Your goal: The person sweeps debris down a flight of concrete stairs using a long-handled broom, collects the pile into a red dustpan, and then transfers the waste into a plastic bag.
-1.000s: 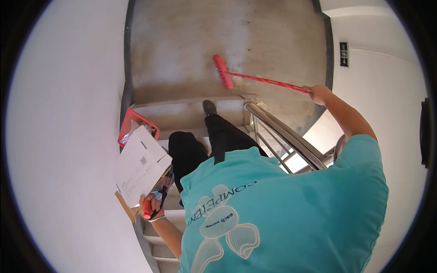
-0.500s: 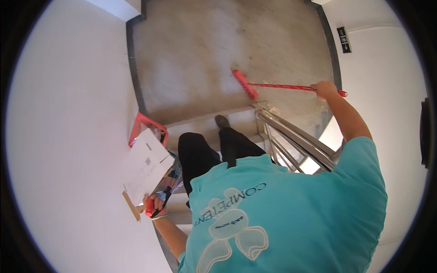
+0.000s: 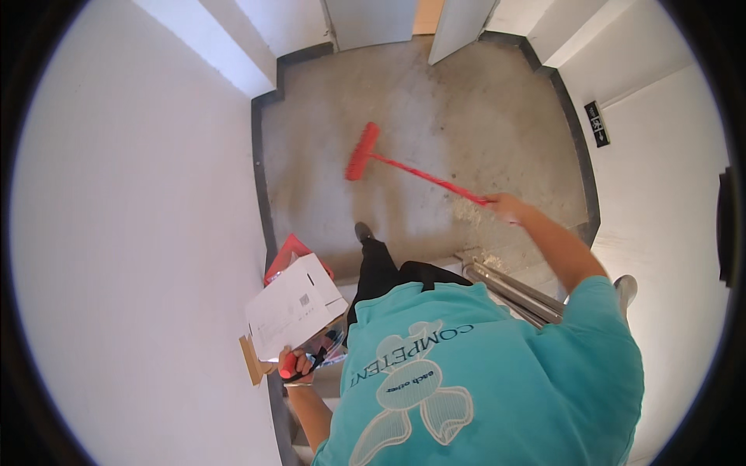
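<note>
Over grey floor (image 3: 513, 116) — right hand (image 3: 507, 208) is outstretched.

You are wearing a turquoise shirt (image 3: 544, 373) with a short, plain right sleeve (image 3: 602, 314). Its front is displaying pale, outlined, rounded shapes (image 3: 416, 386) with fine striping, plus dark lettering (image 3: 437, 342). You are also wearing black trousers (image 3: 376, 268) and a dark shoe (image 3: 363, 231); a thin, light-coloured band (image 3: 298, 384) is circling your left wrist (image 3: 301, 391).

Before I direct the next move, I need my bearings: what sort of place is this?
Most likely an indoor stairwell: steps beside the person, a metal handrail to the right, and a door standing open across the landing.
</note>
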{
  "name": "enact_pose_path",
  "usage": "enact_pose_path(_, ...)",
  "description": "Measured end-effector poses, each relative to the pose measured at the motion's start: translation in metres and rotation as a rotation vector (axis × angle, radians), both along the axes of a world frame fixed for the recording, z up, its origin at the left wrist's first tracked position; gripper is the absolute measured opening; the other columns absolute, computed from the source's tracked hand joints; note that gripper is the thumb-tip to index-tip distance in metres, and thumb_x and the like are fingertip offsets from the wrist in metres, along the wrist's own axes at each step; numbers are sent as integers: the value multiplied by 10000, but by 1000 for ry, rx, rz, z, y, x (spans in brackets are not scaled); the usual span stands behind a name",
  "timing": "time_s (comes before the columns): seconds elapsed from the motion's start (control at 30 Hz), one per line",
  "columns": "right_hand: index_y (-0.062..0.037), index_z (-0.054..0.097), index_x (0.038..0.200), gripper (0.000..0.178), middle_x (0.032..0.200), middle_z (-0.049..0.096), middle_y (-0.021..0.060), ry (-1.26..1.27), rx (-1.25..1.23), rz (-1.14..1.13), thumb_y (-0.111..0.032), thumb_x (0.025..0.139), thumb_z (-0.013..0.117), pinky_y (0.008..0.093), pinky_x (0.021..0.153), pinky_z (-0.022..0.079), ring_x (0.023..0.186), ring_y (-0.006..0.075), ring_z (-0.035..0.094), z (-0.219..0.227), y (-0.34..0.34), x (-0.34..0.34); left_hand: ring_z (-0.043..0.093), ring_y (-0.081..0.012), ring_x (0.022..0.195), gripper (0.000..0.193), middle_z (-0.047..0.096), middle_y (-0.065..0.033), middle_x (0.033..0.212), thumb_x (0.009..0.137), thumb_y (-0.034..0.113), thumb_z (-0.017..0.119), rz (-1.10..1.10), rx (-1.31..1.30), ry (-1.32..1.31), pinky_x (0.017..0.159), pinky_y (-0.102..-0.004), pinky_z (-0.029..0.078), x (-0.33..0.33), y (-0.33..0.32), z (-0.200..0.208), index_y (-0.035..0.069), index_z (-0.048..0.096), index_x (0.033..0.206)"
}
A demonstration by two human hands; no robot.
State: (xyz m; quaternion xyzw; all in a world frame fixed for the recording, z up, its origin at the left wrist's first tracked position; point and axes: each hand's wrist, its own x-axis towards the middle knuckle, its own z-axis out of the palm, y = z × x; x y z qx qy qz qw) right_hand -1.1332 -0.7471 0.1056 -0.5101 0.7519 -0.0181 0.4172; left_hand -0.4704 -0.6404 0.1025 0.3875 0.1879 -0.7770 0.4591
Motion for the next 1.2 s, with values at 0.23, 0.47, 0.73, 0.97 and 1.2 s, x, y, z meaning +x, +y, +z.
enact_pose_path(0.23, -74, 558, 1123, 341, 573, 525, 116, -329, 155, -311, -233, 825, 507, 335, 360, 407, 415, 183, 493, -50, -102, 124, 343, -118, 328, 208, 541, -67, 599, 809, 258, 526, -26, 45, -38, 287, -240, 257, -19, 17, 10, 62, 501, 875)
enact_pose_path(0.47, 25, 582, 654, 376, 537, 544, 137, 220, 176, -253, -334, 762, 619, 359, 411, 426, 411, 200, 519, -166, -185, 11, 350, -116, 335, 209, 582, -63, 661, 810, 278, 510, -222, -14, 27, 290, -243, 270, -46, -226, -124, 71, 513, 777)
enact_pose_path(0.73, 7, 575, 585, 364, 487, 530, 104, 329, 370, -843, -316, 737, 647, 349, 382, 398, 386, 195, 500, -136, -75, -77, 317, -171, 339, 414, 333, -13, 376, 809, 478, 465, -523, 38, 50, 360, -275, 271, -59, -423, -266, 107, 546, 645)
enact_pose_path(0.97, 36, 591, 630, 402, 519, 561, 132, 465, 240, -1059, -346, 751, 624, 357, 416, 430, 433, 231, 554, -118, 85, -8, 368, -137, 350, 159, 580, -92, 662, 829, 257, 493, -669, -74, 82, 303, -258, 275, -58, -484, -228, 123, 515, 746)
enact_pose_path(1.2, 35, 561, 825, 267, 541, 506, 87, -260, -329, -1579, -229, 831, 530, 310, 336, 347, 387, 167, 472, -157, -91, -146, 434, -221, 429, 383, 418, -62, 458, 820, 456, 439, -1065, -106, 251, 426, -297, 360, -249, -647, -179, 100, 526, 711)
